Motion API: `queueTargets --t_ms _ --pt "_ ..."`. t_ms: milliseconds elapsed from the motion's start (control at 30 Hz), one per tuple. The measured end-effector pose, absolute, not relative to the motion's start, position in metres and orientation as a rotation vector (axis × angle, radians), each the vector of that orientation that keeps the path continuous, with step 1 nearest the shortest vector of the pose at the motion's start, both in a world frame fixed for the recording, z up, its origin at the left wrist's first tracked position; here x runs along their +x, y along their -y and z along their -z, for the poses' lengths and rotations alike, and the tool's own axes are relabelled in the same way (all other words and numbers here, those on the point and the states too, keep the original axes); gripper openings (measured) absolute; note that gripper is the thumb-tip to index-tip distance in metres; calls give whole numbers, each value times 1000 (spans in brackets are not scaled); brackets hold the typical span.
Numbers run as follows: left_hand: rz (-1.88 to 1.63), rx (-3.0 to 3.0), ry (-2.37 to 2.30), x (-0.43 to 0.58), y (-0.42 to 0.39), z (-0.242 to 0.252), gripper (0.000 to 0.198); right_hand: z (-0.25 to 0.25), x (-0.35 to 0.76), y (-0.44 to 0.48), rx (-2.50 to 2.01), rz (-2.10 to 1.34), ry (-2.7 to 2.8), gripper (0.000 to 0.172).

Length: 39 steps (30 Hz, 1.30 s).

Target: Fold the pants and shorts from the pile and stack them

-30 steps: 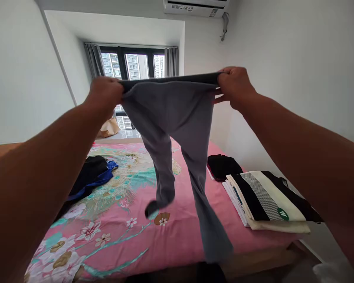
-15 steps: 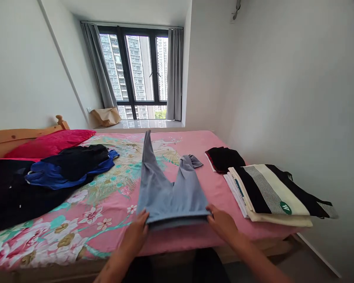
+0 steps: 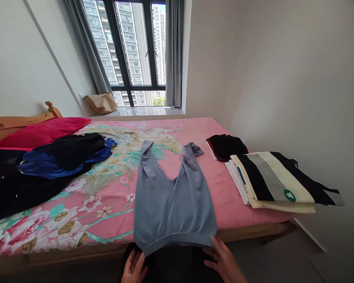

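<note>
A grey-blue garment (image 3: 172, 212) lies spread on the bed, its wide band towards me and hanging over the front edge. Two narrow parts reach away from me with a V between them, their far ends folded or bunched. My left hand (image 3: 134, 268) is at the near left corner of the band, fingers apart and curved, fingertips close to the cloth. At the right corner, my right hand (image 3: 222, 260) has a finger over the band and others partly hidden behind it, gripping the cloth.
Folded striped clothes (image 3: 268, 177) lie stacked on the right side, with a folded black garment (image 3: 228, 146) behind. Loose black and blue clothes (image 3: 59, 161) are heaped at left near a red pillow (image 3: 44, 131). The wooden bed edge (image 3: 253, 232) runs before me.
The garment has come down flat and nearer to me, its raised left part now lying on the bed. Both hands have moved towards me, and my left fingers have loosened. The view has tilted down.
</note>
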<state>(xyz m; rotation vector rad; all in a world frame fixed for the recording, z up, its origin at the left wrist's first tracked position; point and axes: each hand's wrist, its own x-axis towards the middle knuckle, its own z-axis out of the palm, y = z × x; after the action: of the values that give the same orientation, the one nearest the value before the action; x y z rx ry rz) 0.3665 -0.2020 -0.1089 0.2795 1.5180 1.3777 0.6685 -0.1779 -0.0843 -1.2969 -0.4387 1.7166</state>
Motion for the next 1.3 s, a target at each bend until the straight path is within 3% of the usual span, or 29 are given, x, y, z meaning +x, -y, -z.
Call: queueTargets --t_ms 167,500,767,1100,1200,1300 --pt "-1283 56 -1304 379 190 85 22 88 666 181 -1334 -1705 398 51" --pt "-1268 86 -1304 383 195 69 12 90 660 186 -1263 -1617 190 42" --pt "-1235 151 -1228 379 195 45 15 60 665 185 -1176 -1642 234 43" --pt "-1254 25 -1127 374 218 85 19 84 667 200 -1257 -1694 118 51" --pt "-1263 41 -1090 378 221 84 30 82 668 201 -1244 -1719 119 52" --pt "-1345 157 -1176 381 223 80 56 81 670 204 -1222 -1731 169 48"
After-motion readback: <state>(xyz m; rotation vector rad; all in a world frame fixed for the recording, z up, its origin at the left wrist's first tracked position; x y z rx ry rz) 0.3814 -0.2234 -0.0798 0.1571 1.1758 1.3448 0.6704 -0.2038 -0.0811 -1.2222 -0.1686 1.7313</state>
